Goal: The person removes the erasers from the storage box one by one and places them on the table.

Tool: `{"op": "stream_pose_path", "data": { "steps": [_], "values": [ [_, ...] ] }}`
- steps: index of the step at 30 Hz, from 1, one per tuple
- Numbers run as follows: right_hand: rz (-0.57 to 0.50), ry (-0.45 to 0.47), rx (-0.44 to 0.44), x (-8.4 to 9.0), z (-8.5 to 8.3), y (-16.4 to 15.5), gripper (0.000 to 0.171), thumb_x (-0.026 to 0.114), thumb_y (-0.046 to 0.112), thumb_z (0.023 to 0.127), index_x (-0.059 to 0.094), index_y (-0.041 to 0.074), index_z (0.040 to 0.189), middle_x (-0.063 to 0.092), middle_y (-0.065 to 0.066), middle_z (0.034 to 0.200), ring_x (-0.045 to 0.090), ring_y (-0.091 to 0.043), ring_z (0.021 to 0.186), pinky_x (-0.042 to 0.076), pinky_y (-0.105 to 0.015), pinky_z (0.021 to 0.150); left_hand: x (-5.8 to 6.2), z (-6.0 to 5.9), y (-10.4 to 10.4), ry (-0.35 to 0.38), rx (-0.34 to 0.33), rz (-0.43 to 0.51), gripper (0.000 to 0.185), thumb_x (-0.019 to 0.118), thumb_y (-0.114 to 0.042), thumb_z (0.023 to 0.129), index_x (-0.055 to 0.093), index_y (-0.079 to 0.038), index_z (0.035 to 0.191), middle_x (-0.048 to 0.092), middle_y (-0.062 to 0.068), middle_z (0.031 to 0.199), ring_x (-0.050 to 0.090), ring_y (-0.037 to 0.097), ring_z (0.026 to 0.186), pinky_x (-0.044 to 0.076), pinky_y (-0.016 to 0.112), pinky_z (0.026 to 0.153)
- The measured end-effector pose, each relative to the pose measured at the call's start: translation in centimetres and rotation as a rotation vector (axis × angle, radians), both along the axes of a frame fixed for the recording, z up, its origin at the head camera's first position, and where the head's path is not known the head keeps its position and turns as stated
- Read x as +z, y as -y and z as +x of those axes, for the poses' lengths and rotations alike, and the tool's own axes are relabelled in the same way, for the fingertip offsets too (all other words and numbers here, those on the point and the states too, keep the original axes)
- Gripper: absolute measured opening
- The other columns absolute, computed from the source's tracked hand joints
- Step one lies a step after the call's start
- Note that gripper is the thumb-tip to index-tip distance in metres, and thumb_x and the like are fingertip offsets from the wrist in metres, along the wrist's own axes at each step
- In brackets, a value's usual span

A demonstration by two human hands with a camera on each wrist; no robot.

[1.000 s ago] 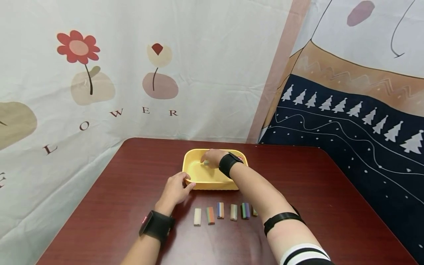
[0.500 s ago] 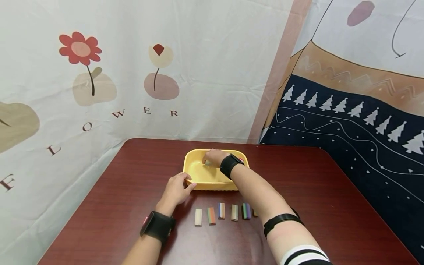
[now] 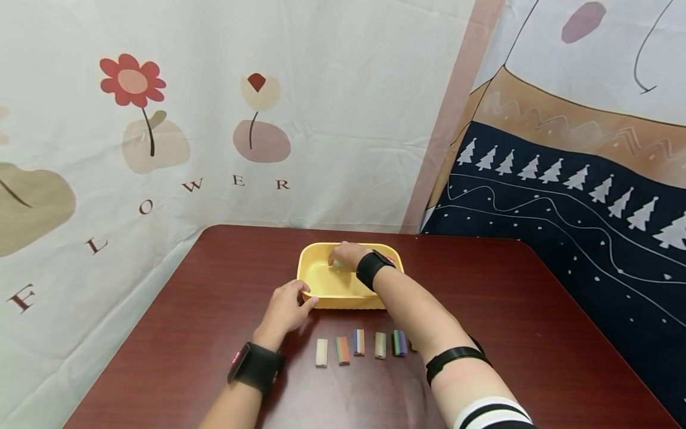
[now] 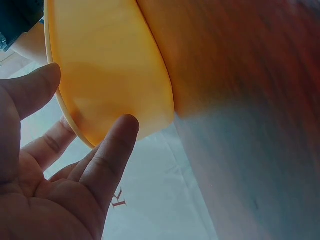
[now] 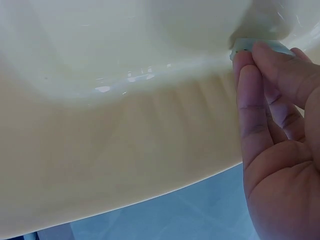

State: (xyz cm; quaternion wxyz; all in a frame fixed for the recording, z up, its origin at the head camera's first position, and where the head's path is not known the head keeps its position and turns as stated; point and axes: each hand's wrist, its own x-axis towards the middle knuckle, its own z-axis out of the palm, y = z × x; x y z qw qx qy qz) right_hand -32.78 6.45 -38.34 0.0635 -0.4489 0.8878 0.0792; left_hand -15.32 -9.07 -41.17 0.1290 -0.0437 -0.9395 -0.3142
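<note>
A yellow plastic basin [image 3: 348, 302] stands on the table toward the far edge. My left hand [image 3: 284, 307] holds its near left corner; in the left wrist view the thumb [image 4: 42, 87] is at the rim and a finger [image 4: 117, 150] lies against the outer wall. My right hand [image 3: 348, 255] reaches down inside the basin. Between its thumb and fingertips it pinches a small pale greenish block [image 5: 245, 44], close to the basin floor near the far wall. The fingers cover part of that block.
On the near side of the basin several small striped blocks lie in a row, among them a cream one [image 3: 321, 353], a green-and-orange one [image 3: 343, 350] and a green-and-purple one [image 3: 399, 343]. My right forearm hides the row's right end. Printed cloth [image 3: 348, 119] hangs behind the table [image 3: 236, 256].
The head view has shifted slightly. My right hand has settled a little within the basin, still pinching the pale block; my left hand stays at the corner.
</note>
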Motion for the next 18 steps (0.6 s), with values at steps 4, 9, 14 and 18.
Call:
{"op": "stream_pose_path", "data": {
  "steps": [4, 9, 14, 18],
  "values": [
    [0.011, -0.001, -0.021, -0.2, 0.0, -0.1, 0.037, 0.058, -0.004, 0.094, 0.069, 0.016, 0.122, 0.064, 0.0, 0.123, 0.059, -0.016, 0.112, 0.046, -0.026, 0.093, -0.1, 0.0, -0.1, 0.002, -0.004, 0.003, 0.024, 0.074, -0.022, 0.087, 0.064, -0.004, 0.099, 0.062, 0.006, 0.097, 0.054, 0.024, 0.085, 0.045, 0.039, 0.076],
    [-0.003, -0.006, -0.026, -0.1, 0.1, -0.5, 0.039, 0.061, -0.007, 0.091, 0.068, 0.016, 0.122, 0.065, -0.002, 0.121, 0.061, -0.017, 0.108, 0.048, -0.026, 0.088, -0.2, 0.0, -0.2, 0.004, -0.008, 0.004, 0.023, 0.074, -0.022, 0.087, 0.064, -0.004, 0.099, 0.061, 0.005, 0.095, 0.053, 0.024, 0.083, 0.045, 0.039, 0.075],
    [-0.05, 0.003, -0.041, 0.7, 0.2, -1.0, 0.045, 0.064, -0.01, 0.086, 0.069, 0.018, 0.121, 0.066, -0.003, 0.117, 0.062, -0.016, 0.099, 0.05, -0.023, 0.079, -0.1, 0.0, -0.1, 0.027, -0.004, 0.005, 0.024, 0.073, -0.023, 0.088, 0.064, -0.005, 0.101, 0.06, 0.006, 0.095, 0.053, 0.025, 0.084, 0.045, 0.039, 0.075],
    [-0.065, 0.038, -0.056, 2.3, 0.6, -1.2, 0.044, 0.066, -0.008, 0.085, 0.067, 0.017, 0.122, 0.065, -0.004, 0.114, 0.06, -0.016, 0.091, 0.048, -0.023, 0.073, 0.1, -0.2, 0.0, 0.028, 0.001, 0.005, 0.024, 0.073, -0.024, 0.088, 0.064, -0.006, 0.1, 0.06, 0.006, 0.095, 0.053, 0.025, 0.085, 0.045, 0.04, 0.076]
  ]
}}
